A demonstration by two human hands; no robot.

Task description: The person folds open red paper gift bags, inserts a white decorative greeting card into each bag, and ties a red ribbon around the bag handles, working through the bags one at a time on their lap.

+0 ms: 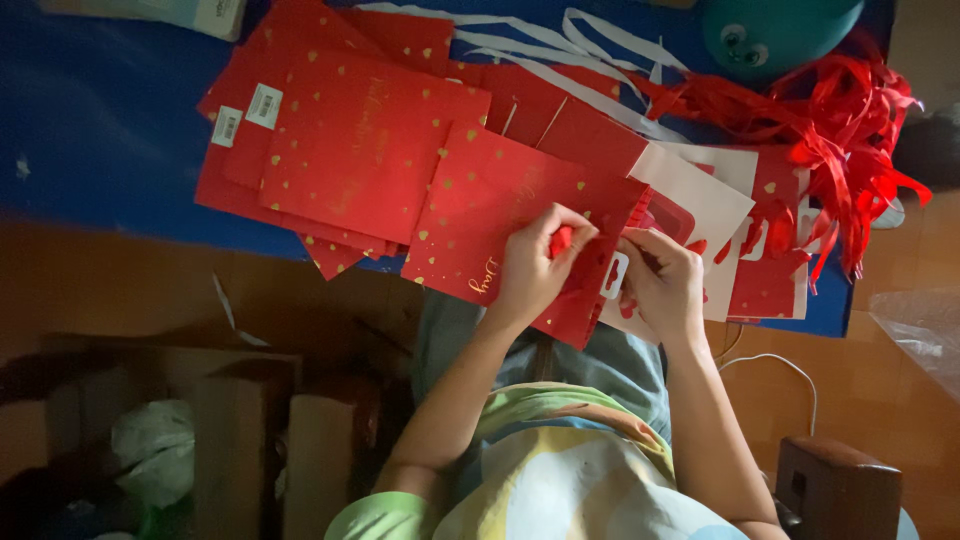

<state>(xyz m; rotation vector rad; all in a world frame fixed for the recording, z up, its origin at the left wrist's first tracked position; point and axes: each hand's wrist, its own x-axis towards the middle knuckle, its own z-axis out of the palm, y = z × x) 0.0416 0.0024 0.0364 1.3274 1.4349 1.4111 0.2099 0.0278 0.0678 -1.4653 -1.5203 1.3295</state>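
Observation:
A flat red paper gift bag (480, 210) with gold hearts lies in front of me on the blue mat (90, 120). My left hand (535, 265) pinches its upper edge together with a piece of red ribbon. Just to the right, my right hand (662, 285) grips the same edge of the bag, fingers curled around the ribbon by the white inside flap (700, 195). The two hands almost touch. The fingertips hide the ribbon's end.
A stack of flat red gift bags (350, 140) lies to the left. A tangle of red ribbons (840, 130) and white strips (560, 45) sits at the upper right, beside a teal round object (775, 30). Cardboard boxes (240, 430) stand on the brown floor at lower left.

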